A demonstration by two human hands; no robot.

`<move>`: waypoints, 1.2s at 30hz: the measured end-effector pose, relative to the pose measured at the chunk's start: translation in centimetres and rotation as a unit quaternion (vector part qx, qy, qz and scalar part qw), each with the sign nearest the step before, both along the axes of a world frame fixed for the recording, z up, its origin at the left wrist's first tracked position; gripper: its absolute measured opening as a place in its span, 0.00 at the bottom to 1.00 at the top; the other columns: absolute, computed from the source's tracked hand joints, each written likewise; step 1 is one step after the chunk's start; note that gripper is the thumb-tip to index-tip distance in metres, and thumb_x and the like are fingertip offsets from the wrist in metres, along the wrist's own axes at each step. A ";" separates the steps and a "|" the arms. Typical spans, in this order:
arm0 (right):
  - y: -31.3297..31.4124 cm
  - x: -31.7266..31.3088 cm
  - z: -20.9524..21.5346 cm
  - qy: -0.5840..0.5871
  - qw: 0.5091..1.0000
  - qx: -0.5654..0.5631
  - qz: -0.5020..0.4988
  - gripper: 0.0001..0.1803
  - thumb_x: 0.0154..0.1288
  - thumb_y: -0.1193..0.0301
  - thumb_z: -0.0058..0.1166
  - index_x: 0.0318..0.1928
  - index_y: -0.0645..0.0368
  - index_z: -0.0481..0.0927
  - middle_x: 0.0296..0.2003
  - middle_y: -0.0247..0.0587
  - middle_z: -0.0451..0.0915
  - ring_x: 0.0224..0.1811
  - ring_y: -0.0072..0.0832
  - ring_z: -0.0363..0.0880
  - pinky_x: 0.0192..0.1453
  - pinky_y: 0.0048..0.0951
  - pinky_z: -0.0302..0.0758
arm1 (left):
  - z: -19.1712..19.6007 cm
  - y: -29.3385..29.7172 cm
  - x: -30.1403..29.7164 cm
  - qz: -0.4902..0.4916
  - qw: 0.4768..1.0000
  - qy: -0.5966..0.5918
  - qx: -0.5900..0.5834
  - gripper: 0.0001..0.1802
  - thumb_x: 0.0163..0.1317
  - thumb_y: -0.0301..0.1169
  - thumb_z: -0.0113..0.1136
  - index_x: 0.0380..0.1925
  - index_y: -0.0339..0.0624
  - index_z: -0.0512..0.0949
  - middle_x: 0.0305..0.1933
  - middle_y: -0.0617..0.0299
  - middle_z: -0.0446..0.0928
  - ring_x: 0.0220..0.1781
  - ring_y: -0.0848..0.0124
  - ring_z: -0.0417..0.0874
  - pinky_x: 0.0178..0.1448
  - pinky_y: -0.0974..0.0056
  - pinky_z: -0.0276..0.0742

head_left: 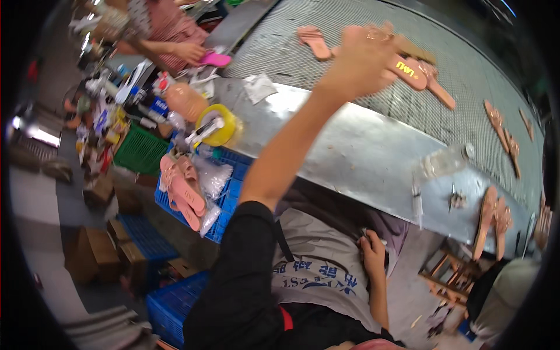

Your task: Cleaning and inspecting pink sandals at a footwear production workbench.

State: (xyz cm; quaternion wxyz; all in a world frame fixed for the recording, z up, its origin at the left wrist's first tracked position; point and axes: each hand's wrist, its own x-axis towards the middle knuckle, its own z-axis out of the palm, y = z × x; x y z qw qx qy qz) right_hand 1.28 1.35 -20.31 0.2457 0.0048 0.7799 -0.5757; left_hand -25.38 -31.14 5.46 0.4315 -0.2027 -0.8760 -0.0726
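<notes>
My left hand (359, 70) reaches far out over the mesh conveyor belt (280, 41), smeared by motion. It is right at a cluster of pink sandals; one pink sandal (411, 74) with yellow print lies just right of it. Whether its fingers grip a sandal is hidden by blur. A second pink sandal (315, 44) lies to the left of the hand. Low in front of my grey apron (315, 256), my right hand (373, 248) is closed, fingers curled. Something small and whitish shows at its fingertips, too small to name.
A metal ledge (350, 137) edges the belt, bearing a yellow tape roll (220, 125) and a clear bottle (446, 160). Pink sandals (181, 189) lie in a blue crate (233, 169) at left. More sandals (493, 224) lie at right. A co-worker's hand (189, 53) is at a bright pink piece.
</notes>
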 end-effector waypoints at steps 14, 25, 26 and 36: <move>-0.3 -4.0 2.1 -0.048 0.987 0.106 0.113 0.20 0.78 0.67 0.56 0.62 0.67 0.82 0.32 0.30 0.81 0.19 0.14 0.66 0.21 0.23 0.63 | -6.2 -3.2 36.2 0.326 0.865 -0.363 0.119 0.15 0.60 0.32 0.66 0.47 0.41 0.84 0.41 0.56 0.84 0.48 0.56 0.86 0.51 0.52 0.83; -0.6 -10.0 -4.2 -0.248 0.962 -0.064 0.095 0.28 0.72 0.63 0.62 0.70 0.54 0.77 0.41 0.31 0.84 0.35 0.16 0.78 0.29 0.19 0.66 | -17.9 -15.7 41.8 0.682 0.646 -0.169 0.299 0.44 0.60 0.49 0.72 0.68 0.32 0.68 0.56 0.34 0.83 0.58 0.35 0.83 0.63 0.45 0.79; -0.3 -10.0 -4.8 -0.249 0.964 -0.051 0.084 0.28 0.72 0.63 0.63 0.69 0.53 0.77 0.40 0.31 0.84 0.34 0.17 0.78 0.29 0.19 0.66 | -17.1 -15.6 41.9 0.669 0.633 -0.110 0.374 0.44 0.62 0.47 0.71 0.70 0.31 0.67 0.57 0.32 0.82 0.60 0.34 0.83 0.65 0.47 0.79; 0.3 -10.5 -4.4 -0.258 0.960 -0.086 0.069 0.20 0.72 0.63 0.63 0.62 0.49 0.80 0.32 0.29 0.82 0.26 0.17 0.77 0.24 0.21 0.66 | -8.9 -8.3 43.8 0.422 0.754 0.173 0.472 0.39 0.72 0.25 0.63 0.79 0.27 0.58 0.78 0.46 0.67 0.75 0.61 0.74 0.76 0.59 0.70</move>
